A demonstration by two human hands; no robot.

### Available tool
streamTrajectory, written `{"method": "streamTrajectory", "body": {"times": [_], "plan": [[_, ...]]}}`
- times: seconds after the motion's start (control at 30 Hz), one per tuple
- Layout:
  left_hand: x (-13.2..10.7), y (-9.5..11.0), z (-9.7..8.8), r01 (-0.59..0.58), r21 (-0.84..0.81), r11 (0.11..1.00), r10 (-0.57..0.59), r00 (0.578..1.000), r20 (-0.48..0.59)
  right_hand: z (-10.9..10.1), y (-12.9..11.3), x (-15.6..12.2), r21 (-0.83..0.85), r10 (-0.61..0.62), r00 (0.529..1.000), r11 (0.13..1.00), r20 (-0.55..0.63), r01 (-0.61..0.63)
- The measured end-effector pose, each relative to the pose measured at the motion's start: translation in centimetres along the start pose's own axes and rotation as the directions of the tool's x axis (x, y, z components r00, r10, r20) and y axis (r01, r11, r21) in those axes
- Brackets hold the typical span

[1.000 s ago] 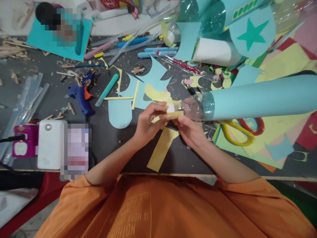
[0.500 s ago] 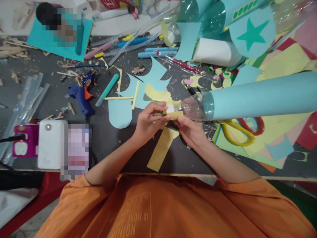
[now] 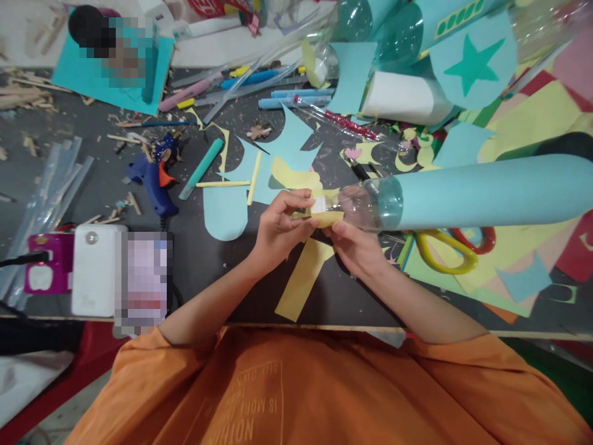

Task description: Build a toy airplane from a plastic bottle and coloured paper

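A clear plastic bottle (image 3: pixel 391 201) lies on its side, its body wrapped in light blue paper (image 3: pixel 491 188) and its neck toward the left. My left hand (image 3: pixel 285 228) pinches a small yellow paper strip (image 3: pixel 330 219) at the white bottle cap (image 3: pixel 319 205). From the other side my right hand (image 3: pixel 359 244) has its thumb against the same strip, just under the neck; its other fingers are behind the clear bottle. The strip curves around the near side of the neck. Below the hands lies a longer yellow paper piece (image 3: pixel 303 281).
A blue glue gun (image 3: pixel 152 182) and a teal marker (image 3: pixel 201 168) lie left of the hands. Scissors with yellow and red handles (image 3: pixel 447 251) rest on paper sheets at right. A white power bank (image 3: pixel 98 269) is near the front edge. Paper scraps (image 3: pixel 278 154) lie ahead.
The wrapped bottle's far end has swung slightly toward me, and its neck has shifted a little. Both hands keep their hold on the strip at the neck.
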State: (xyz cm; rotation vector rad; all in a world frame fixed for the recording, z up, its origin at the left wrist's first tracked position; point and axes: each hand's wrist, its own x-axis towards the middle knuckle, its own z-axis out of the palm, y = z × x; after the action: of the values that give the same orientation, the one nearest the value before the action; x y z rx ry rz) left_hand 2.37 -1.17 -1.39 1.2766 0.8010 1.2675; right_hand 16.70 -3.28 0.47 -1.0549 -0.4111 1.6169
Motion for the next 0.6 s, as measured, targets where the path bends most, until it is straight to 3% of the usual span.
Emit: {"method": "streamTrajectory", "body": {"times": [0.2, 0.6], "plan": [[0.05, 0.15, 0.05, 0.006, 0.016, 1.000, -0.005, 1.000, -0.020, -0.02, 0.00, -0.06, -0.005, 0.002, 1.000, 1.000, 0.008, -0.002], [0.38, 0.79, 0.26, 0.139, -0.084, 0.987, -0.141, 0.990, -0.015, -0.03, 0.02, -0.12, 0.046, -0.026, 0.998, 0.999, 0.049, 0.023]]}}
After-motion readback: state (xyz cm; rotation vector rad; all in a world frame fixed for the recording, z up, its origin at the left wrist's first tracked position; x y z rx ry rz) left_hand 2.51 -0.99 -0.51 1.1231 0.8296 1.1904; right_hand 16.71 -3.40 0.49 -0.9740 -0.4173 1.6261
